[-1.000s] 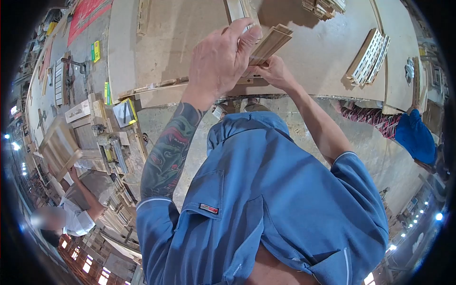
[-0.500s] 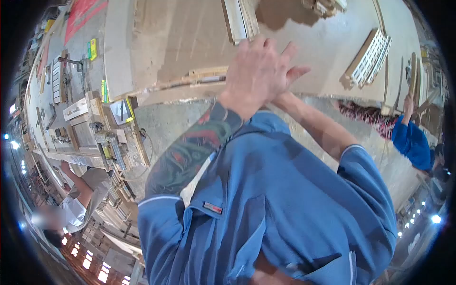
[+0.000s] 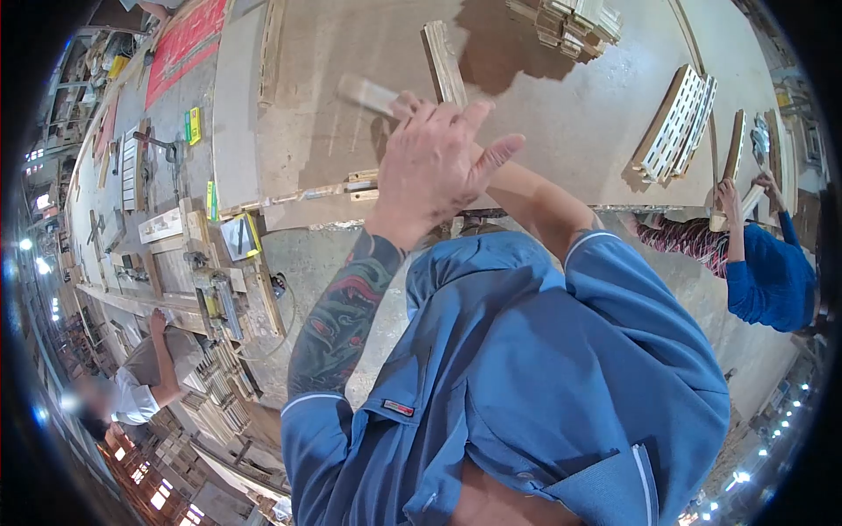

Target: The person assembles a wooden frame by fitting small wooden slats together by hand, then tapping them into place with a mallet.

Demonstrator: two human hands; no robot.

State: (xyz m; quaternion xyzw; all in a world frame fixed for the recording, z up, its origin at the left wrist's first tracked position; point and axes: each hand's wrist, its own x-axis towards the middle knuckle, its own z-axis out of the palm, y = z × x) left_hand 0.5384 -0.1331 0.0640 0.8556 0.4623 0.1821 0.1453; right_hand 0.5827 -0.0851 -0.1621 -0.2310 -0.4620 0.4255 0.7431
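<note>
My left hand (image 3: 430, 167), at the end of the tattooed forearm, is over the bench with its thumb and fingers apart, and I see nothing in its grasp. Crossing behind it, my right forearm (image 3: 539, 200) leads to a right hand that the left one covers. A motion-blurred pale strip (image 3: 367, 94) sticks out to the left of the fingers; which hand touches it, if either, is hidden. Just beyond the fingertips a wooden strip (image 3: 445, 66) lies on the bench top (image 3: 535, 123).
A wood bundle (image 3: 570, 24) lies at the back and slotted strips (image 3: 675, 127) at the right. Thin strips (image 3: 324, 191) line the bench's near edge. A person in blue (image 3: 772, 272) handles wood at the right; another person (image 3: 140, 386) is at the left.
My hands have moved left. The pale strip now shows blurred at their left, and a single wooden strip shows where two lay side by side. The co-worker at right has both hands on wood.
</note>
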